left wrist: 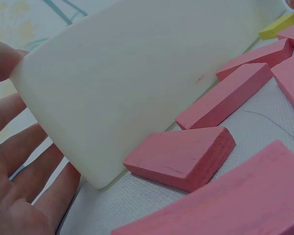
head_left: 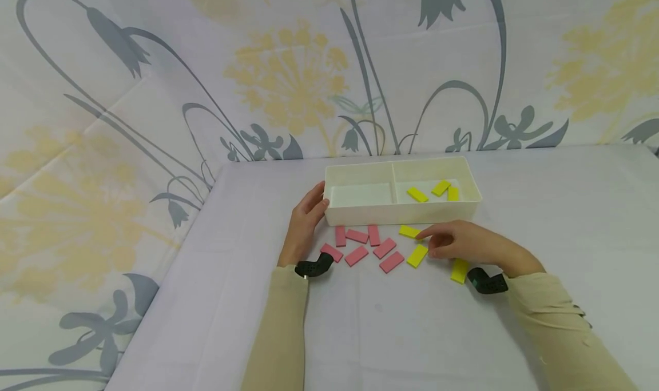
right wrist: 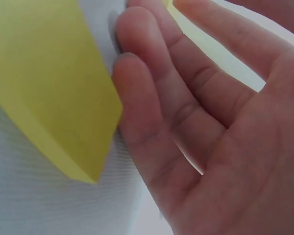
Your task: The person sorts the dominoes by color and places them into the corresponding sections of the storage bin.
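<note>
this yellow block [head_left: 408, 231] looks flat and oblong, lying on the white cloth [head_left: 391, 334] just in front of the cream box [head_left: 401, 214]. i see the right hand [head_left: 471, 242] loosely bent, index at its end, holding nothing. left hand [head_left: 302, 226], fingers extended, touches the box. pink blocks [head_left: 356, 256] crowd the left side.

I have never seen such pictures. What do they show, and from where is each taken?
This is no machine but a person, working bare-handed. The wide picture comes from a head camera; the close ones come from black wrist cameras. On the white cloth I see seven pink blocks and three yellow blocks, near a white box with two compartments; three more yellow blocks lie in its right compartment. The left hand touches the box's left end. The right hand is at a yellow block; whether it grips it, I cannot tell.
</note>
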{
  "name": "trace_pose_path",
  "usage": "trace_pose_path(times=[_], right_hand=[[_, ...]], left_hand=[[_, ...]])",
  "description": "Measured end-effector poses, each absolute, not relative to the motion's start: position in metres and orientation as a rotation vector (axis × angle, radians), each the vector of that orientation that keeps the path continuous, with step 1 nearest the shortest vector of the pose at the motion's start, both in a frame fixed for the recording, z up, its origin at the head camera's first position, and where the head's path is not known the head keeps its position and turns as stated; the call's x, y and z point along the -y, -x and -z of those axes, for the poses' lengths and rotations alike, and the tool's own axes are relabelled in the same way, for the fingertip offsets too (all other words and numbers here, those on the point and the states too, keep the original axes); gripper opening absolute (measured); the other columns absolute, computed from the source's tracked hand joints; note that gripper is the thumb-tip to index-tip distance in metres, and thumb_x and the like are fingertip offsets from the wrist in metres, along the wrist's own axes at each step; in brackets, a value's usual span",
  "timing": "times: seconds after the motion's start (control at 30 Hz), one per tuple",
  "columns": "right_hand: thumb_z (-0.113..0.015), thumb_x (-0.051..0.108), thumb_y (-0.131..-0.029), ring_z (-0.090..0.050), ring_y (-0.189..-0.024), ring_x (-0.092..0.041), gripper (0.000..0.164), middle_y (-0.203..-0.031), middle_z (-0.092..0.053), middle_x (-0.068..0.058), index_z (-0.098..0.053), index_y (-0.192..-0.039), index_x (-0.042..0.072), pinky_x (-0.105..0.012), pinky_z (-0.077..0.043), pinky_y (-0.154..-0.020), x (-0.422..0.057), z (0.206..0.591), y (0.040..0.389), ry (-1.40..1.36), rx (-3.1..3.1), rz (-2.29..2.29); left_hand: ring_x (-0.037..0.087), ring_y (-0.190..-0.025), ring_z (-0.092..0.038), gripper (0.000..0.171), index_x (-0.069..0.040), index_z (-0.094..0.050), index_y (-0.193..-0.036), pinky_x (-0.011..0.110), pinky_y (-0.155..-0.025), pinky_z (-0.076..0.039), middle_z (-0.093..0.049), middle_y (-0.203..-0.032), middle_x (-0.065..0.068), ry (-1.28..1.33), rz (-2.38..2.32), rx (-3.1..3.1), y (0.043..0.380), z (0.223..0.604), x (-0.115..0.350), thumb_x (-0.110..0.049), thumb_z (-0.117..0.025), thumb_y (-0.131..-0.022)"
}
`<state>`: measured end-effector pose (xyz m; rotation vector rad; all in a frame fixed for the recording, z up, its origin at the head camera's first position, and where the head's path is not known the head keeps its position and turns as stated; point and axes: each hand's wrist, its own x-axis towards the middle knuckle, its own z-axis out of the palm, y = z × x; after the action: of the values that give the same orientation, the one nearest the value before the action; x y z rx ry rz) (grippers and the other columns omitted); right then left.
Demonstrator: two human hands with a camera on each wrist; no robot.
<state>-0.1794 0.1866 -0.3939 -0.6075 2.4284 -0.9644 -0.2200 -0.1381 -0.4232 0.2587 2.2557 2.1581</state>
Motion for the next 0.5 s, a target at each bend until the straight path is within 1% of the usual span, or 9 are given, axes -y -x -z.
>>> trace_pose_path(times=[0.17, 0.37, 0.5], right_hand=[[-0.064, 0.023, -0.082, -0.048, -0.073, -0.015, 0.029, -0.078, -0.052, 0.001, -0.062, -0.111, 0.018, -0.025, -0.040, -0.059, -0.183, 0.400, 0.179, 0.618, -2.464, 0.897], [-0.064, 0.019, -0.081, -0.047, -0.070, -0.015, 0.022, -0.072, -0.050, 0.002, -0.064, -0.103, 0.018, -0.026, -0.037, -0.058, -0.179, 0.401, 0.180, 0.629, -2.493, 0.864], [-0.065, 0.017, -0.080, -0.046, -0.066, -0.014, 0.017, -0.069, -0.048, 0.002, -0.062, -0.097, 0.017, -0.025, -0.036, -0.057, -0.177, 0.403, 0.180, 0.631, -2.534, 0.814]], left_hand=[[0.021, -0.126, -0.034, 0.051, -0.014, -0.036, -0.137, 0.035, -0.098, -0.034, -0.036, -0.139, 0.006, -0.268, -2.155, -2.258, 0.213, 0.412, 0.135, -0.028, -0.051, -0.091], [0.022, -0.127, -0.033, 0.048, -0.012, -0.036, -0.137, 0.036, -0.099, -0.033, -0.036, -0.139, 0.007, -0.273, -2.153, -2.269, 0.212, 0.410, 0.134, -0.024, -0.049, -0.092], [0.022, -0.127, -0.032, 0.047, -0.014, -0.037, -0.137, 0.036, -0.099, -0.033, -0.035, -0.140, 0.007, -0.273, -2.155, -2.261, 0.212, 0.410, 0.134, -0.023, -0.049, -0.092]])
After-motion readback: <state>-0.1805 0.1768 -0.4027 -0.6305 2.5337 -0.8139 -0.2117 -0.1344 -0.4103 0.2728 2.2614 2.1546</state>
